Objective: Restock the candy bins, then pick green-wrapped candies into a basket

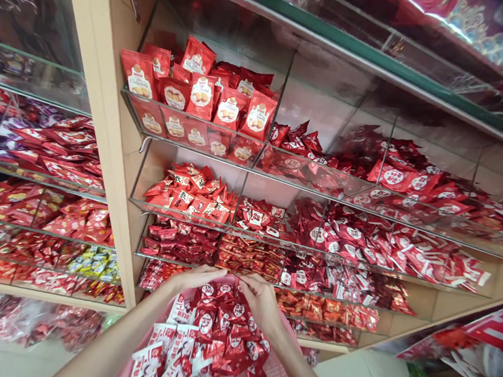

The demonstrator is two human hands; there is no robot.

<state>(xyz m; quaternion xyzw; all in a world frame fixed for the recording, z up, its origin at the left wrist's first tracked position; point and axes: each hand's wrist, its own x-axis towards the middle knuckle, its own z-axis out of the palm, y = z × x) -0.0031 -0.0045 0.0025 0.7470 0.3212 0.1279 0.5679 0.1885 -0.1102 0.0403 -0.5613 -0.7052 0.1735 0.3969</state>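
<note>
A pink plastic basket (281,370) with a perforated wall is low in the middle of the view. Inside it lies a heap of small red candy packets (225,319), with white-and-red packets (175,352) on the left. My left hand (200,278) rests over the basket's far rim, fingers long and close together, pointing right. Just to its right, my right hand (261,299) holds the same rim, with its thumb toward the inside. The undersides of the fingers are hidden. Both hands are close to the lower candy shelves.
Tiered glass-fronted shelves (203,139) of red packets rise ahead, with larger red biscuit packets (193,89) on an upper tier. A wooden upright (105,115) separates another candy rack (47,208) at left. Bagged goods (31,322) lie on the floor below. A glass shelf edge (330,42) juts overhead.
</note>
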